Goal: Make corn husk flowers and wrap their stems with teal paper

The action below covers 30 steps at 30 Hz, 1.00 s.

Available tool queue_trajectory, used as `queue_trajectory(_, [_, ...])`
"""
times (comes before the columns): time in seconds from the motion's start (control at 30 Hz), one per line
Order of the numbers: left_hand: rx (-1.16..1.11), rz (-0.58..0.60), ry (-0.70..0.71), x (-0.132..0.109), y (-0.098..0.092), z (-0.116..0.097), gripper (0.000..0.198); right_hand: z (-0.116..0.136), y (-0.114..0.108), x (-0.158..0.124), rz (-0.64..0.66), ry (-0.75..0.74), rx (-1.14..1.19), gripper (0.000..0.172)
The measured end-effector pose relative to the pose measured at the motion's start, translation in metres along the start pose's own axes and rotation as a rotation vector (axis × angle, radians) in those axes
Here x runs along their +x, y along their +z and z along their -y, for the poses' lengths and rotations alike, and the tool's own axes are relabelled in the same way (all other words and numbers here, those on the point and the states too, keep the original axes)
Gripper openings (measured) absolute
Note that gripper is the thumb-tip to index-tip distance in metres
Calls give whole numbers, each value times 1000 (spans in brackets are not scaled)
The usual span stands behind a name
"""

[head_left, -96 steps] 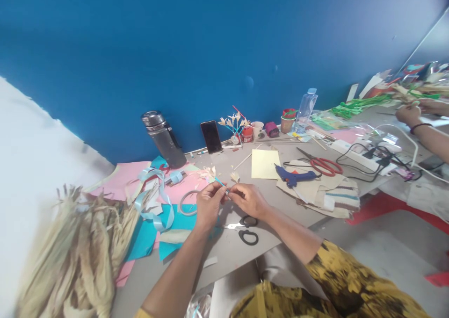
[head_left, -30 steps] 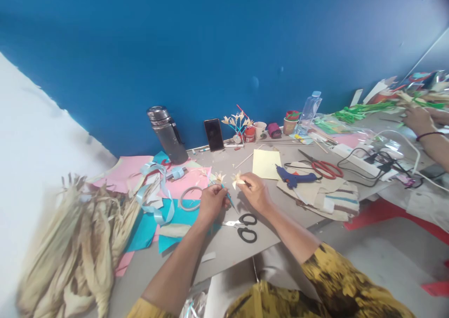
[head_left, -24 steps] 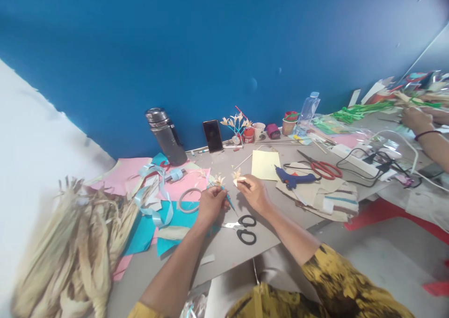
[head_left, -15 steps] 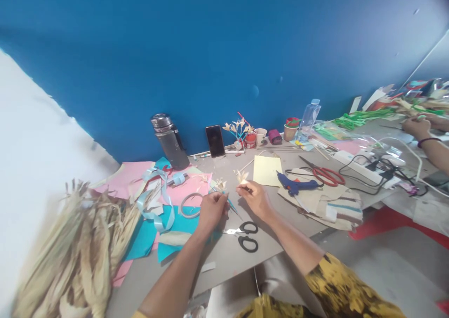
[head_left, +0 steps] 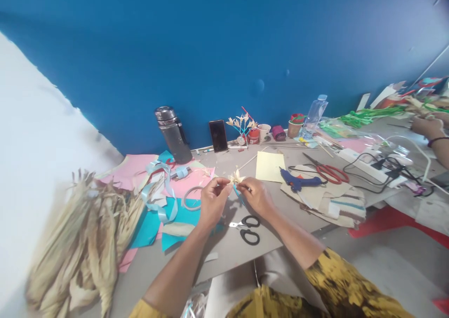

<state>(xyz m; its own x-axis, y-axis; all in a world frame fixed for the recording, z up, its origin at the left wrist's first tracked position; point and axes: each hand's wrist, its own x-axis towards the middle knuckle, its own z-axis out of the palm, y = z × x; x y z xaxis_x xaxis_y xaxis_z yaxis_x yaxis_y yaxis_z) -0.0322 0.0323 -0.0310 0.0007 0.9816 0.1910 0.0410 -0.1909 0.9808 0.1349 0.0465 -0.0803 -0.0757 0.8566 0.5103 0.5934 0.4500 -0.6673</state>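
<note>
My left hand [head_left: 213,202] and my right hand [head_left: 258,198] meet above the middle of the table, fingertips pinched. Between them is a cream husk flower [head_left: 236,175], its petals standing above the fingers. A blue stem [head_left: 238,195] slants down beneath it, between the hands. The fingers cover the base of the flower, so which hand grips which part is partly hidden. Black-handled scissors [head_left: 250,237] lie below my hands, blades to the left. A roll of tape [head_left: 189,206] lies on blue paper [head_left: 142,228], left of my left hand.
Dried corn husks [head_left: 80,243] are heaped at left. A thermos [head_left: 174,138], phone [head_left: 218,135] and finished flowers [head_left: 242,120] stand by the wall. Right are a yellow note pad [head_left: 270,166], glue gun [head_left: 301,181], red-handled scissors [head_left: 331,173], power strip [head_left: 366,167] and another person's hand [head_left: 426,125].
My hands were apart, the left with a blue-stemmed flower, the right with a separate flower. They have come together and the flowers now meet at the fingertips. The view has shifted slightly.
</note>
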Motion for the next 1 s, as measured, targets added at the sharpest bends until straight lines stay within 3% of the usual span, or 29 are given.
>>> queue_trajectory(0.27, [73,-43,13,-1,2,1,15,3,-1,-2,49,-37,-142,18])
queue_trajectory(0.63, [-55,-23,-49,2,0,3,15,7,-2,-3,44,-29,-180,11])
queue_trajectory(0.87, [-169,-50,-138,5,-2,7,34,7,-4,-4,16,-50,-179,11])
queue_trajectory(1.0, [-201,27,-175,6,-4,10,35,8,-3,-4,-5,-89,-215,10])
